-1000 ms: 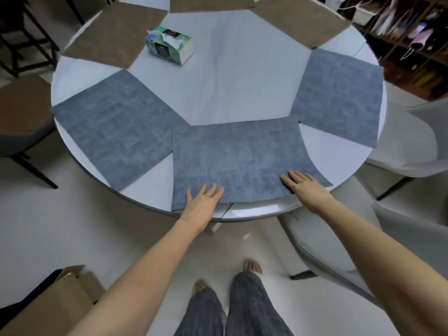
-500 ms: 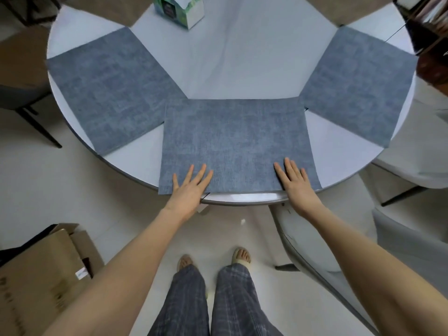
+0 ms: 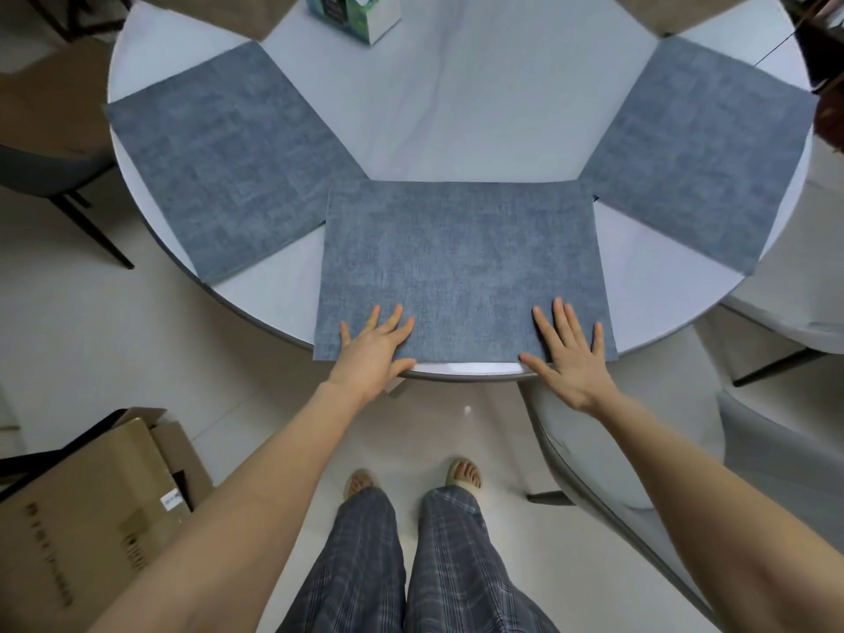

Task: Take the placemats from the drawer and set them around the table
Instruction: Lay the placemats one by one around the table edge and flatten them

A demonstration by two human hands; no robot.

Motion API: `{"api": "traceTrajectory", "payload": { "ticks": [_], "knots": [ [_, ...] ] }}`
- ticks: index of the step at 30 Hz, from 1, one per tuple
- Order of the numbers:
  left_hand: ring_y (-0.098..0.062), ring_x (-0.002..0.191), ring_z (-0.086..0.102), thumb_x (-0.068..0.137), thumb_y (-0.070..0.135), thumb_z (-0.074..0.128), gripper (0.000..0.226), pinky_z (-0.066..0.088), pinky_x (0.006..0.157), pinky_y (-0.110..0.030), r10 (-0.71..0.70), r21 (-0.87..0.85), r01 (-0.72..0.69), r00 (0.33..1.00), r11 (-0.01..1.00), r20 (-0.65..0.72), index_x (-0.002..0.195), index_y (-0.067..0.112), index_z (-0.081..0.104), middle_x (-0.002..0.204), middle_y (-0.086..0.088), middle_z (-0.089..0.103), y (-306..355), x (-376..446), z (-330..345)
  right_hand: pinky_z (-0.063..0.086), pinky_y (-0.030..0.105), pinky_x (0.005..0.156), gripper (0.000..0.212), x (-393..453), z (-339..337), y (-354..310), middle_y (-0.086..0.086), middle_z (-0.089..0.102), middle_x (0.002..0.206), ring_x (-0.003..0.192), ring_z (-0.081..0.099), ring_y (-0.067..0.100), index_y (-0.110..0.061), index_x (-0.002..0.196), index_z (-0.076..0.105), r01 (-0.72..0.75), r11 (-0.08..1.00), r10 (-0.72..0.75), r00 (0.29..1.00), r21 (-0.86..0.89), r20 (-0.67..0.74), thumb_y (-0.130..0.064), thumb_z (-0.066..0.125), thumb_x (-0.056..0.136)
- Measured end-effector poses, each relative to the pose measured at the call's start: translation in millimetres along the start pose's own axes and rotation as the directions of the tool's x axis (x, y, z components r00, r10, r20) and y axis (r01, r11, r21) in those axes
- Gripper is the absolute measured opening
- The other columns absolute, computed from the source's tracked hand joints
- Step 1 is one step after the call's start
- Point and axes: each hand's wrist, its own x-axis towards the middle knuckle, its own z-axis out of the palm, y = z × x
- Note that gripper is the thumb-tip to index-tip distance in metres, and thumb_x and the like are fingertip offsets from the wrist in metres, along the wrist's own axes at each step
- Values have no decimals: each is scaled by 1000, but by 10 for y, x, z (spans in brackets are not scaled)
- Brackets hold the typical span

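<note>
a round white table [image 3: 456, 107] stands on a pale tiled floor [image 3: 55, 322]. a dark-legged chair [image 3: 59, 166] sits far to the left, light grey chairs [image 3: 593, 450] close on the right. an open cardboard box [image 3: 91, 518] lies on the floor, low on the left. a tissue box [image 3: 354, 13] rests at the far side.

Placemat [image 3: 461, 267]: matt, woven-look blue-grey cloth. Table [image 3: 456, 107] beneath it: smooth, white, glossy rim. Beside table, box [image 3: 82, 518]: cardboard.
</note>
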Motion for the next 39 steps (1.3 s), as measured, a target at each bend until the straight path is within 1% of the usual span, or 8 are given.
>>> {"api": "traceTrajectory", "payload": {
  "ticks": [10, 14, 16, 18, 21, 26, 36, 39],
  "knots": [
    [-26, 150, -5, 100, 37, 43, 63, 2, 111, -67, 8, 39, -7, 1000, 999, -7, 154, 25, 13, 163, 3, 1, -3, 100, -10, -18, 50, 114, 74, 123, -25, -100, -8, -22, 156, 143, -21, 9, -39, 148, -10, -93, 996, 93, 995, -2, -23, -68, 26, 90],
    [-33, 142, 27, 96, 44, 49, 53, 14, 111, -66, 6, 193, -12, 1000, 981, 31, 141, 18, 41, 153, -6, 32, 111, 181, -209, -12, 51, 116, 72, 108, -104, -171, -4, -15, 159, 147, -13, 14, -35, 151, -3, -136, 990, 136, 991, 19, 21, -56, 36, 94],
    [-31, 122, 52, 92, 52, 50, 46, 17, 113, -62, 0, 247, 3, 1000, 969, -15, 117, 15, 60, 127, -10, 59, 215, 306, -454, -2, 51, 117, 66, 156, -223, -165, 1, 6, 161, 148, 5, 17, -27, 151, 15, -136, 988, 137, 991, 68, -10, -51, 39, 95],
    [-28, 119, 55, 92, 49, 52, 43, 21, 114, -57, 30, 222, -12, 997, 975, -75, 117, 15, 61, 123, -10, 61, 331, 480, -674, 20, 50, 114, 60, 224, -414, -120, 10, 41, 147, 137, 37, 26, -14, 142, 39, -127, 979, 155, 972, 160, -177, -46, 39, 91],
    [-26, 143, 28, 91, 43, 57, 62, 16, 117, -55, 129, 135, -115, 986, 984, -105, 144, 17, 38, 153, -11, 33, 605, 841, -905, 37, 46, 104, 45, 489, -786, 67, 20, 53, 132, 118, 51, 38, -4, 133, 47, -121, 963, 205, 910, 243, -361, -22, 52, 92],
    [-34, 147, -14, 73, 52, 75, 119, 7, 113, -67, 75, 94, -79, 996, 992, 51, 153, 24, -9, 160, -6, -20, 1142, 1581, -1089, 19, 38, 116, 56, 1318, -1181, 355, 22, 34, 149, 138, 32, 35, 2, 142, 34, -48, 994, 75, 952, 99, -296, -18, 52, 93],
    [-40, 139, -33, 49, 61, 84, 156, 2, 102, -78, -83, 166, 38, 958, 985, 276, 143, 26, -34, 147, -4, -47, 1456, 2334, -998, -3, 34, 120, 67, 1992, -1080, 662, 5, 2, 161, 148, 3, 17, -10, 152, 3, -52, 997, 43, 983, -47, -177, -44, 27, 100],
    [-40, 138, -34, 49, 63, 84, 156, 2, 103, -78, -82, 172, 32, 953, 985, 292, 142, 26, -36, 146, -4, -48, 1454, 2315, -988, 22, 40, 116, 62, 2048, -1111, 616, 15, 31, 152, 139, 31, 31, -1, 146, 28, -55, 996, 35, 965, -72, -259, -39, 39, 98]
  ]
}}
